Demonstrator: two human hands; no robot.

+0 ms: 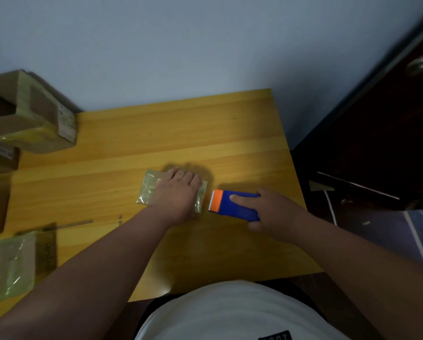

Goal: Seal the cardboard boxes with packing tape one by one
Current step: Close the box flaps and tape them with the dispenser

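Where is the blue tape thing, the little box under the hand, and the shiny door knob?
tape dispenser (pixel 237 204): head view, on its blue body.
small taped box (pixel 148 188): head view, on its bare left part.
door knob (pixel 421 65): head view, on its round metal face.

The wooden table (pixel 181 128) carries 1 small taped box (pixel 148 187) at centre and 1 blue tape dispenser (pixel 232 204) just beside it. Stacked cardboard boxes (pixel 31 119) occupy the far left edge, and 1 taped flat box (pixel 11 263) lies at near left.

white t-shirt (pixel 235 312) across the torso, plain and smooth, with a small black label (pixel 275 336) at the lower hem (pale lettering, too blurred to read). both forearms bare, no sleeves, watch or rings visible.
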